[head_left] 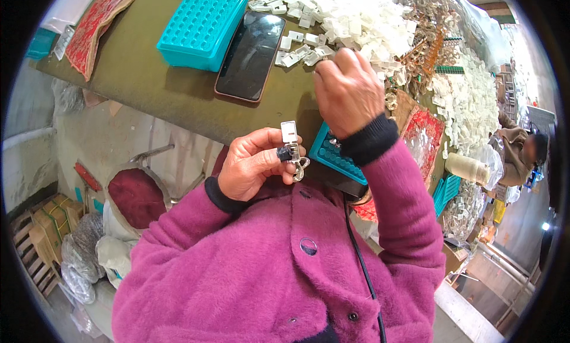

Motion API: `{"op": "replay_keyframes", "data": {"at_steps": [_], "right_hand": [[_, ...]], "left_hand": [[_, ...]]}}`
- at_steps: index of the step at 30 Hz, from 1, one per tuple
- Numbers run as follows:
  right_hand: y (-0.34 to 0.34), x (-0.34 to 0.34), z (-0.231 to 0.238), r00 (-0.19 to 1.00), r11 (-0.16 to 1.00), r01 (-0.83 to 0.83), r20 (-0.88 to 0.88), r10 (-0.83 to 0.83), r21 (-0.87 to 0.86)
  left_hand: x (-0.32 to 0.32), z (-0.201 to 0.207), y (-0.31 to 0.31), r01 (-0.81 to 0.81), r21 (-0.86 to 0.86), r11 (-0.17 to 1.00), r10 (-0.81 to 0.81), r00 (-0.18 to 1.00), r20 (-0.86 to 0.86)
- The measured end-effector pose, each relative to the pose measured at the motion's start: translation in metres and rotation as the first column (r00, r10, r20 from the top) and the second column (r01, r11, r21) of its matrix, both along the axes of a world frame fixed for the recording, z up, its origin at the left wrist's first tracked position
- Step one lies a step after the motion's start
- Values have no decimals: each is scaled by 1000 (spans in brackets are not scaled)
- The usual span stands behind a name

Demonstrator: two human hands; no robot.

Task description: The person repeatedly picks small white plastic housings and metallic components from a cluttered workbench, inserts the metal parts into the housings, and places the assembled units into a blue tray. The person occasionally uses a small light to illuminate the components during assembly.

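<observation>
My left hand (254, 162), near the table's front edge, pinches a small white plastic case (289, 133) with its lid part standing up. A clear looped piece (301, 168) hangs below the case by the fingertips. Black wrapping covers one fingertip. My right hand (351, 94) is over the table with its fingers curled down beside loose white plastic cases (295, 55). Its fingertips are hidden under the hand, so whatever they hold does not show.
A turquoise rack (205, 22) with rows of round holes stands beside a dark phone (250, 55). A second turquoise tray (338, 156) lies under my right wrist. Heaped white cases (374, 22) and tangled metal parts (424, 37) fill the back. A person (519, 150) sits at far right.
</observation>
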State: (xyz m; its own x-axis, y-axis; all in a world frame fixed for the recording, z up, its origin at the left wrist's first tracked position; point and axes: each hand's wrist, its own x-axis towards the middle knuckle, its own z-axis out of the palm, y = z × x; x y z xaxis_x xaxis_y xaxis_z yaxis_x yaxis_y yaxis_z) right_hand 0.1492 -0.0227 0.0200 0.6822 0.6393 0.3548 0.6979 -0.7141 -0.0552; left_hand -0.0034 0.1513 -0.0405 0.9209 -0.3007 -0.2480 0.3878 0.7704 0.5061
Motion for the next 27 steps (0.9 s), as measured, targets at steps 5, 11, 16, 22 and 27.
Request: {"op": "replay_keyframes", "data": {"at_steps": [5,11,16,22,27], "right_hand": [[-24,-74,35,797,895,110,-576,180,432],[-35,-141,18,431,647,590,-866,253,483],[-52,-159,8,402,548,670,-865,300,501],[-73,-167,9,199,466,795,-893,404,388],[-84,-180,11,290,453,771,-881,375,447]], "left_hand": [[-6,9,-5,-42,200,979,20,994,108],[-17,19,-24,-155,216,964,100,964,245],[-20,13,-33,-225,484,845,-13,897,441],[-14,16,-39,-347,586,732,-209,705,678],[-20,33,-52,19,409,912,-172,924,342]]}}
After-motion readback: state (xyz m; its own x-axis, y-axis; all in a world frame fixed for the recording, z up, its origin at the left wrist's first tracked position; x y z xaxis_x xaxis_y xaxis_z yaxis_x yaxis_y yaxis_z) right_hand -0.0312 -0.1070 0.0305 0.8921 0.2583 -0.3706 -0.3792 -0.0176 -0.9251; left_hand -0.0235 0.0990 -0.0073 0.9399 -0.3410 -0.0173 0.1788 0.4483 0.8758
